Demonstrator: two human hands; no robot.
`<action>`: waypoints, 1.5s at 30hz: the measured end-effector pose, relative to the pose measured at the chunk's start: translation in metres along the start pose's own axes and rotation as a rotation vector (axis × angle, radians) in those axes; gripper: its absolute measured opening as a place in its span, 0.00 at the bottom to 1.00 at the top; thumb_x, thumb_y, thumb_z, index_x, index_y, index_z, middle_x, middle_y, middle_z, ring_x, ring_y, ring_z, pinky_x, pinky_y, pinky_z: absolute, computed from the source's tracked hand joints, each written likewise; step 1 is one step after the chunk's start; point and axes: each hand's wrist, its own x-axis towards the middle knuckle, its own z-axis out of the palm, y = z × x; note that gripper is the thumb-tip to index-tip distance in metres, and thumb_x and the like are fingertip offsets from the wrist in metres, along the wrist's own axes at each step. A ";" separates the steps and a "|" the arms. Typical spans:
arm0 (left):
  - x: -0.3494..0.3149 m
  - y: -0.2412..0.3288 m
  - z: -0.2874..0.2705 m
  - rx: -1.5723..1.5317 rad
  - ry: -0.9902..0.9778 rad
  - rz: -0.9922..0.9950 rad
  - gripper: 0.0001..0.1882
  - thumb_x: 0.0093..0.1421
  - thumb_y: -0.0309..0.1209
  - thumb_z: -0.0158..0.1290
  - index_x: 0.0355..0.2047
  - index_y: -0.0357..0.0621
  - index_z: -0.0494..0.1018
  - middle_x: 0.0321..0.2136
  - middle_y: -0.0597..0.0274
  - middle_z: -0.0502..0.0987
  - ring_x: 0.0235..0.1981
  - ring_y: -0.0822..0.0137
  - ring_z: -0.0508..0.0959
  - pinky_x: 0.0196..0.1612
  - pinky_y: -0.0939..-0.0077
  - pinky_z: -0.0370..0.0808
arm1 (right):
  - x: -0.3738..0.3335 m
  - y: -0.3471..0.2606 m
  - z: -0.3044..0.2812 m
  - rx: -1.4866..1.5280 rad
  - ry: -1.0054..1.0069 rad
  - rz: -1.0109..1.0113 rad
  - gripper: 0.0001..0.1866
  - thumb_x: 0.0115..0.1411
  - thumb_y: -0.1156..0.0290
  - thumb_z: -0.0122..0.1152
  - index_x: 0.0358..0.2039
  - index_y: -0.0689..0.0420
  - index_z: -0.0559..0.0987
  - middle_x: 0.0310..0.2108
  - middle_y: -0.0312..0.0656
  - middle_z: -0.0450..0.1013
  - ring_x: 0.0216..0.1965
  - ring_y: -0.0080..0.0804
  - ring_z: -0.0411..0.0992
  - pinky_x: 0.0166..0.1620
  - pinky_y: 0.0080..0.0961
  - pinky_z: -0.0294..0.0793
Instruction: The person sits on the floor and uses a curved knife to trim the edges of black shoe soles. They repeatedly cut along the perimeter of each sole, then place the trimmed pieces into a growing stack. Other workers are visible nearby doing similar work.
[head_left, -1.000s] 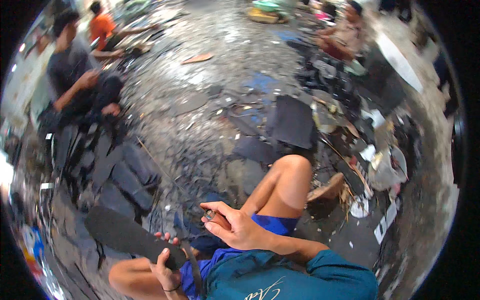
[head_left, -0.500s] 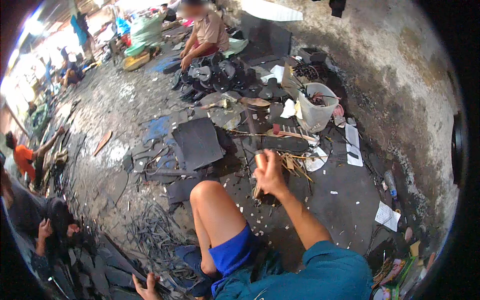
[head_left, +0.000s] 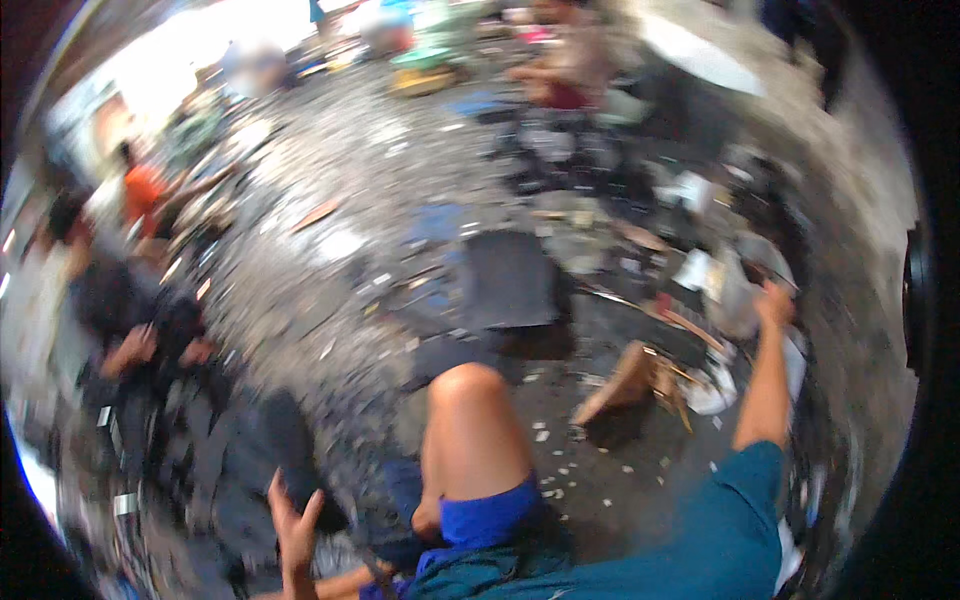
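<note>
My left hand is low at the left, thumb and finger around the lower end of a long black shoe sole that stands up from it. My right arm stretches out to the right. Its hand is at the rim of a whitish bucket with dark things inside. Motion blurs those fingers, so what they hold cannot be made out. Between my knee and the bucket, a brown wedge-shaped piece, like wood, lies beside thin light sticks.
A square black sheet lies ahead on the littered floor. Beyond it, a person sits behind a heap of black footwear. Another person in dark clothes sits close at left, and one in orange farther back. A wall runs along the right.
The view has swung left. My right hand has moved from a light-brown cylindrical handle near my knee to the bucket. My left hand has risen, and the black sole now shows upright at it.
</note>
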 end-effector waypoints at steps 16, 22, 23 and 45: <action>-0.024 0.068 0.048 -1.152 -0.253 -0.213 0.41 0.63 0.18 0.42 0.75 0.47 0.44 0.64 0.53 0.68 0.54 0.64 0.76 0.55 0.71 0.73 | 0.088 0.058 0.076 0.072 -0.110 -0.097 0.25 0.69 0.54 0.47 0.52 0.64 0.75 0.53 0.62 0.74 0.55 0.62 0.72 0.56 0.51 0.71; -0.038 0.077 0.045 -1.224 -0.178 -0.257 0.38 0.64 0.19 0.40 0.75 0.47 0.45 0.61 0.52 0.71 0.39 0.72 0.82 0.36 0.84 0.81 | 0.137 0.058 0.035 -0.043 -0.039 -0.140 0.25 0.64 0.57 0.55 0.53 0.64 0.73 0.51 0.62 0.74 0.54 0.61 0.73 0.56 0.50 0.71; -0.040 0.065 0.041 -1.238 -0.168 -0.232 0.38 0.64 0.20 0.39 0.74 0.45 0.45 0.61 0.50 0.71 0.42 0.69 0.82 0.40 0.80 0.81 | 0.144 0.051 0.023 -0.037 0.014 -0.114 0.27 0.63 0.55 0.57 0.55 0.62 0.72 0.51 0.64 0.74 0.54 0.62 0.72 0.56 0.50 0.71; -0.080 0.077 0.088 -1.014 -0.037 -0.031 0.39 0.69 0.20 0.46 0.75 0.41 0.40 0.59 0.52 0.72 0.58 0.67 0.73 0.61 0.68 0.70 | -0.531 -0.302 -0.179 1.459 -1.661 -0.911 0.30 0.66 0.77 0.61 0.67 0.64 0.63 0.51 0.46 0.75 0.50 0.29 0.75 0.53 0.25 0.76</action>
